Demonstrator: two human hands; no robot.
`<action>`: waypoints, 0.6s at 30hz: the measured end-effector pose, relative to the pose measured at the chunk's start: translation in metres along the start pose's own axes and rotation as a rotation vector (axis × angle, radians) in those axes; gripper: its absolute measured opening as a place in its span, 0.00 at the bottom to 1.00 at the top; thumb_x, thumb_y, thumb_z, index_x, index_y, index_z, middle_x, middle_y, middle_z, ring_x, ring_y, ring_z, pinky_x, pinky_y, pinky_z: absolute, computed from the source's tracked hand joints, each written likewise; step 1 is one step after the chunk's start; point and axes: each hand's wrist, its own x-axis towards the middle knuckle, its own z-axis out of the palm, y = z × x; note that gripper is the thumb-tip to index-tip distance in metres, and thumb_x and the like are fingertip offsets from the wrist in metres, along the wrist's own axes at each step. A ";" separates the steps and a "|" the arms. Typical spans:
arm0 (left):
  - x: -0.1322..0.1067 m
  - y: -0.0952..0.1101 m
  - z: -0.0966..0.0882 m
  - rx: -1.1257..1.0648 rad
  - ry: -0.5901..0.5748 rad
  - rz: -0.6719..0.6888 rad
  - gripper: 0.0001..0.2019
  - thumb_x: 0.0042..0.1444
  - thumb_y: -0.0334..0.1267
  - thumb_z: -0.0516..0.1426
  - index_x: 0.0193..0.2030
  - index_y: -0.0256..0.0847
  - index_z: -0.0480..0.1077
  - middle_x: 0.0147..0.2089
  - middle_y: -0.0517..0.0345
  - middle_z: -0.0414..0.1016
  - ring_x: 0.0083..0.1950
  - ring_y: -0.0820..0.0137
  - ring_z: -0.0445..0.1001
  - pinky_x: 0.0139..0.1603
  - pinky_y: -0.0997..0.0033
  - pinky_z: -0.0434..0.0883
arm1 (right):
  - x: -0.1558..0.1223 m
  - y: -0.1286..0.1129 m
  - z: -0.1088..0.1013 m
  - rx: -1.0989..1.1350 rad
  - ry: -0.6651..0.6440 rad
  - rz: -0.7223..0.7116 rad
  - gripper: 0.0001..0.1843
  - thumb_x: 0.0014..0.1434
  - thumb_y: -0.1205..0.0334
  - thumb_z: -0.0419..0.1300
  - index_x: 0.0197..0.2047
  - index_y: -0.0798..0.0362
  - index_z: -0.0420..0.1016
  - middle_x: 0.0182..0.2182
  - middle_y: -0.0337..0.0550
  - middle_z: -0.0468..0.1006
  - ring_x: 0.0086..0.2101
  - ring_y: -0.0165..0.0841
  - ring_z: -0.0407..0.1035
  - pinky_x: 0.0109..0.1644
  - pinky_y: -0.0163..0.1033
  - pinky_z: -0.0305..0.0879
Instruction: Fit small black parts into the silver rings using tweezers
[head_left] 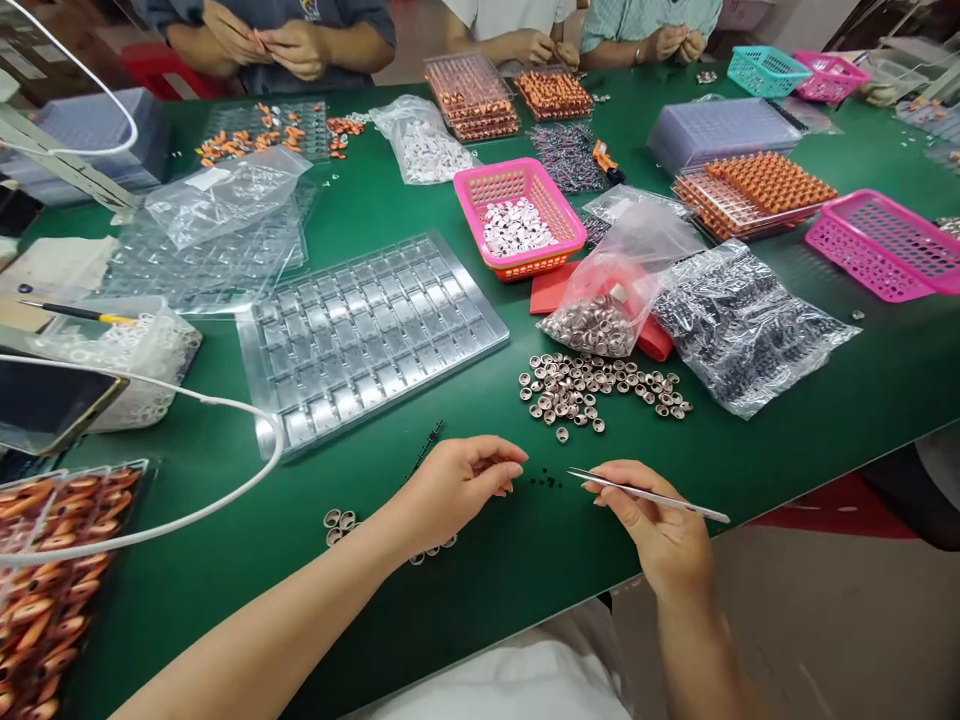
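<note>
My right hand [667, 535] grips a pair of metal tweezers [675, 502], whose tips point left toward several tiny black pieces [546, 480] on the table. Just left of those pieces, my left hand [454, 488] hovers low with thumb and fingers pinched together; whatever lies between them is too small to tell. A thin black strip of parts [427, 445] rests behind the left wrist. Small metal rings [566, 385] lie loose beyond my hands, and a few more rings [341, 522] sit partly hidden beside my left forearm.
A clear compartment tray [375, 335] stands behind my left hand. Beyond the rings are a bag of rings [596, 322], a bag of black parts [750, 320] and a pink basket [469, 195] of white pieces. A white cable [217, 515] loops at left. People work across the table.
</note>
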 end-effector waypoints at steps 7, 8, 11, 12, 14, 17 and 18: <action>-0.003 -0.016 -0.003 -0.114 -0.053 -0.091 0.16 0.58 0.44 0.61 0.52 0.43 0.77 0.48 0.55 0.82 0.47 0.63 0.80 0.50 0.66 0.76 | 0.003 -0.004 0.017 -0.213 0.049 -0.007 0.10 0.61 0.58 0.66 0.46 0.48 0.80 0.41 0.45 0.83 0.40 0.39 0.79 0.46 0.46 0.79; -0.002 -0.016 -0.002 -0.086 -0.042 -0.053 0.16 0.59 0.44 0.60 0.52 0.43 0.77 0.48 0.55 0.82 0.46 0.63 0.80 0.50 0.66 0.76 | 0.003 -0.004 0.019 -0.211 0.081 -0.001 0.10 0.61 0.58 0.66 0.46 0.49 0.79 0.40 0.45 0.83 0.39 0.39 0.79 0.45 0.45 0.79; -0.002 -0.019 0.000 0.054 0.012 0.121 0.13 0.63 0.41 0.57 0.51 0.42 0.77 0.45 0.54 0.81 0.43 0.64 0.79 0.46 0.67 0.76 | 0.006 -0.003 0.023 -0.190 0.146 -0.017 0.08 0.61 0.58 0.65 0.43 0.50 0.79 0.38 0.45 0.82 0.37 0.37 0.78 0.42 0.42 0.79; -0.002 -0.020 0.001 0.112 0.029 0.190 0.13 0.64 0.40 0.56 0.50 0.42 0.77 0.44 0.53 0.81 0.42 0.64 0.79 0.45 0.66 0.75 | 0.007 -0.003 0.022 -0.178 0.160 -0.034 0.07 0.62 0.58 0.64 0.43 0.50 0.78 0.38 0.44 0.81 0.36 0.36 0.77 0.41 0.41 0.78; -0.002 -0.024 0.004 0.221 0.061 0.322 0.12 0.66 0.38 0.54 0.50 0.39 0.76 0.43 0.51 0.79 0.43 0.63 0.77 0.45 0.64 0.74 | 0.009 -0.002 0.021 -0.151 0.163 -0.075 0.07 0.64 0.58 0.61 0.41 0.51 0.78 0.36 0.44 0.80 0.33 0.34 0.76 0.37 0.38 0.77; 0.000 -0.031 0.006 0.383 0.124 0.489 0.12 0.68 0.35 0.51 0.49 0.39 0.75 0.43 0.48 0.77 0.45 0.61 0.74 0.44 0.62 0.74 | 0.012 0.005 0.021 -0.117 0.129 -0.134 0.10 0.67 0.58 0.56 0.41 0.52 0.77 0.35 0.45 0.79 0.32 0.32 0.74 0.36 0.37 0.74; 0.000 -0.033 0.006 0.434 0.148 0.508 0.13 0.68 0.35 0.50 0.49 0.40 0.75 0.43 0.48 0.76 0.45 0.60 0.74 0.44 0.61 0.74 | 0.013 0.008 0.021 -0.103 0.128 -0.152 0.11 0.68 0.58 0.55 0.41 0.53 0.76 0.35 0.45 0.78 0.32 0.32 0.73 0.36 0.37 0.74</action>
